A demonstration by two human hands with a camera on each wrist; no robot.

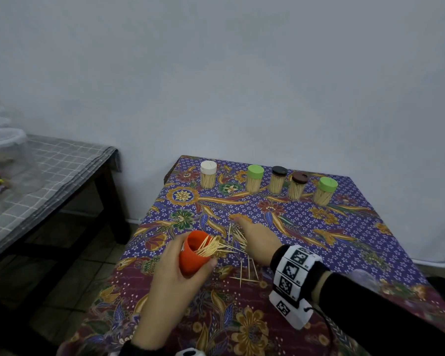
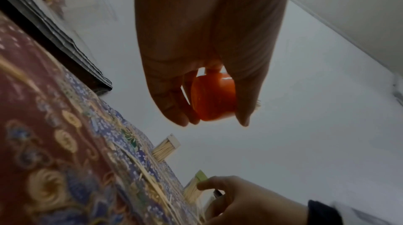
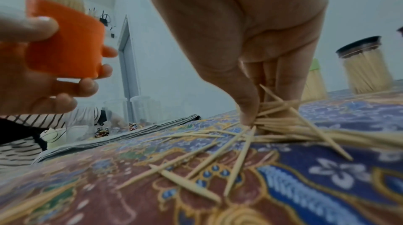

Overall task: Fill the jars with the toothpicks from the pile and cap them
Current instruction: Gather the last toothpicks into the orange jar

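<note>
My left hand (image 1: 180, 268) grips an orange jar (image 1: 194, 250), tilted, with toothpicks sticking out of its mouth; the same orange jar (image 2: 214, 98) (image 3: 65, 42) shows in both wrist views. My right hand (image 1: 254, 238) is down on the pile of loose toothpicks (image 1: 238, 249), and its thumb and fingers (image 3: 248, 106) pinch a bunch of toothpicks (image 3: 281, 121) against the cloth. Several capped jars full of toothpicks stand in a row at the back: a white-capped jar (image 1: 208, 174), a green-capped jar (image 1: 254, 178), a black-capped jar (image 1: 278, 179), a brown-capped jar (image 1: 297, 185), another green-capped jar (image 1: 325, 190).
The table wears a purple and maroon floral cloth (image 1: 319, 227). More toothpicks (image 1: 247, 272) lie scattered near the front. To the left a lower bench with a grey checked cover (image 1: 49, 181) holds clear plastic containers (image 1: 3, 145). A white wall stands behind.
</note>
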